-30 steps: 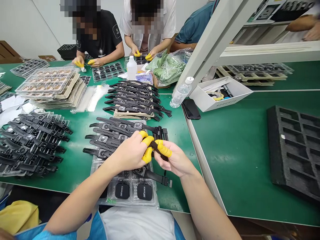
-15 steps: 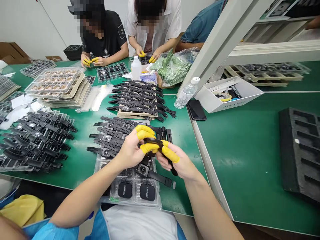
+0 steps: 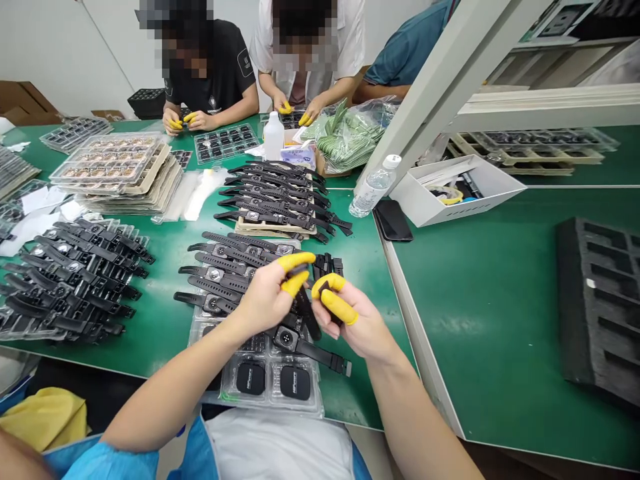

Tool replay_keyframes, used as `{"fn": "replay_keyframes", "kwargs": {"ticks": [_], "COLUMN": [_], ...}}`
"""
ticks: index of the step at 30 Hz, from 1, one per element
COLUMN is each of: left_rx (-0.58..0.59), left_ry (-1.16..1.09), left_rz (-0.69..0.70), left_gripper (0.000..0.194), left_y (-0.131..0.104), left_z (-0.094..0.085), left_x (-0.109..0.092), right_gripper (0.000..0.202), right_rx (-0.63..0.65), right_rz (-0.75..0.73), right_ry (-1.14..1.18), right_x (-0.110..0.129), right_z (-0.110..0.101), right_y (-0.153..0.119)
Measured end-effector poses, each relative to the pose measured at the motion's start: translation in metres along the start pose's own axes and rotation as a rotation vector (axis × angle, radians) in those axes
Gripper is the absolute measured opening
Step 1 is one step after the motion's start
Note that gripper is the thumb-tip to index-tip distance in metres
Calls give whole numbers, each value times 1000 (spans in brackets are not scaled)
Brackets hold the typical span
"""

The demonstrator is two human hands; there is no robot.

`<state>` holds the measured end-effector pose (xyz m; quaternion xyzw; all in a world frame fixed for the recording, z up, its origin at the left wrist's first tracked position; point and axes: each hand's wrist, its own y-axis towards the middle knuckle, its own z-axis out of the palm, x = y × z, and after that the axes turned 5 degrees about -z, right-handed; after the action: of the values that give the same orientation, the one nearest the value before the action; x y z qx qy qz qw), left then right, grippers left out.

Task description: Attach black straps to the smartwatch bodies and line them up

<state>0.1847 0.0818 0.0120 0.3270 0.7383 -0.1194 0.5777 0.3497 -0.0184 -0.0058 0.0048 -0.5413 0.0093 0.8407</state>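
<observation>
My left hand (image 3: 267,293), in yellow finger cots, pinches a dark watch (image 3: 299,270) between thumb and fingers; most of it is hidden. A black strap (image 3: 309,316) hangs just below, and I cannot tell whether it joins that watch. Close on its right, my right hand (image 3: 364,321) is closed with thumb and forefinger on a small black strap piece (image 3: 325,288). Beneath both hands, several black watches (image 3: 215,274) lie in rows over a clear plastic tray (image 3: 314,408). One watch (image 3: 286,338) lies face down there, its strap reaching right. Square black pads (image 3: 295,384) fill the nearest compartments.
More watches lie on a beige tray (image 3: 240,229) ahead and in a pile (image 3: 65,287) at left. A water bottle (image 3: 373,190), phone (image 3: 394,220), white box (image 3: 460,200) and slanted post (image 3: 440,73) stand right of centre. Co-workers sit opposite. Black foam (image 3: 575,300) lies far right.
My hands have moved slightly apart, so a gap shows between them where the black watch piece spanned both before. My right forefinger has curled round the strap piece.
</observation>
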Motion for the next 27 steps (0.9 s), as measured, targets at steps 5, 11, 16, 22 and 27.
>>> {"fn": "replay_keyframes", "kwargs": {"ticks": [5, 11, 16, 22, 27], "left_rx": [156, 179, 148, 193, 200], "left_ry": [364, 441, 500, 443, 596], "left_rz": [274, 299, 292, 338, 359], "left_gripper": [60, 60, 56, 51, 44], "left_y": [-9, -8, -10, -10, -10], "left_z": [4, 0, 4, 2, 3], "left_x": [8, 7, 9, -2, -7], "right_gripper": [37, 33, 34, 35, 38], "right_rx": [54, 3, -55, -66, -80], "right_rz": [46, 54, 78, 102, 156], "right_ry": [-3, 120, 178, 233, 211], "right_x": [-4, -3, -1, 1, 0], "right_z": [5, 4, 9, 5, 4], "right_y": [-1, 0, 1, 1, -1]}}
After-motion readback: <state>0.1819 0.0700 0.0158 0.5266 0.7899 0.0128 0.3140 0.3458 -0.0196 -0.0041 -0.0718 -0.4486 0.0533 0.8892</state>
